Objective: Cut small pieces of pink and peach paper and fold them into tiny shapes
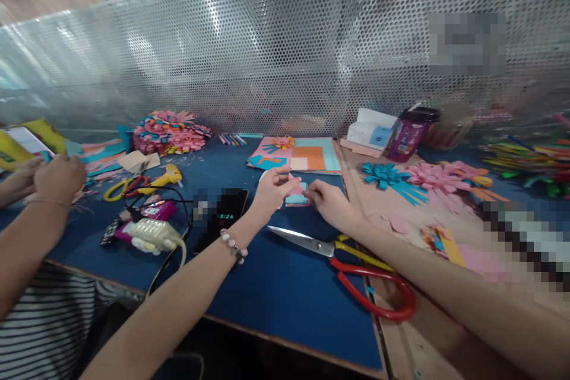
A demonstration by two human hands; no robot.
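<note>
My left hand (272,189) and my right hand (327,200) meet over a small pink and light-blue paper piece (297,192) on the blue table (276,285). Both pinch its edges, left from the left side, right from the right. A bead bracelet (234,244) circles my left wrist. Large red-and-yellow-handled scissors (351,261) lie shut on the table just in front of my right forearm.
A co-worker's hands (48,178) hold paper at far left, above a striped shirt. A phone (220,217), glue gun (167,177), power strip (149,234) and small scissors (127,187) lie left. Paper flowers (171,130), coloured sheets (296,154), a purple jar (409,133) stand before the perforated metal screen.
</note>
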